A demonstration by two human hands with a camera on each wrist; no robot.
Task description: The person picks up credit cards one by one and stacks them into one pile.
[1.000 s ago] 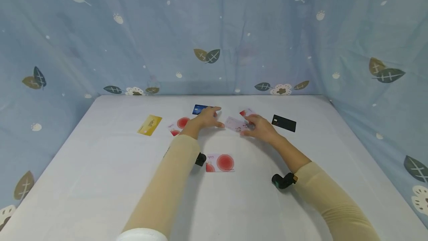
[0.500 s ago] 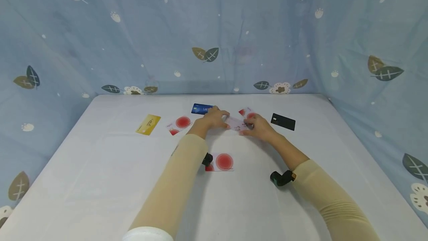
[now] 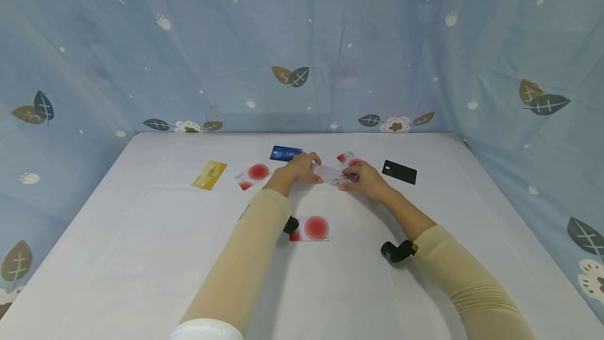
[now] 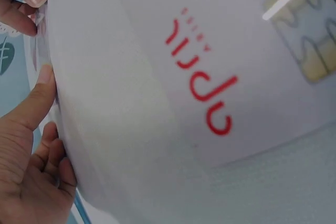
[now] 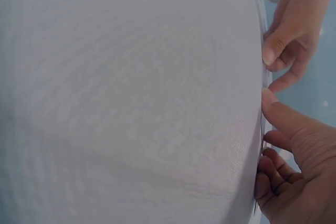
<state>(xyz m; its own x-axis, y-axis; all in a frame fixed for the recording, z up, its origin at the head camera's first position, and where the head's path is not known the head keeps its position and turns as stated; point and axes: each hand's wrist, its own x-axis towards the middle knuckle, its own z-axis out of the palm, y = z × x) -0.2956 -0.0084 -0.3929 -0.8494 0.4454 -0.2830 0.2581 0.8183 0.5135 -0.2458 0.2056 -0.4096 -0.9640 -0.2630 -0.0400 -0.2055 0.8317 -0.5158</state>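
left hand (image 3: 301,168) and right hand (image 3: 369,180), half-curled, pinch the pale card (image 3: 332,174) at both ends, seemingly positioning it; next likely calls for even release.

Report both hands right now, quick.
Left hand: holding the pale card, fingers at its left end.
Right hand: holding the same card, fingers at its right end.

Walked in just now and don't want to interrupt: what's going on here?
A person's left hand and right hand hold opposite ends of a pale card toward the far side of a white table. A yellow card lies off to the left, a blue card just beyond the left hand, and a black card to the right. A red-circled card lies nearer the person.
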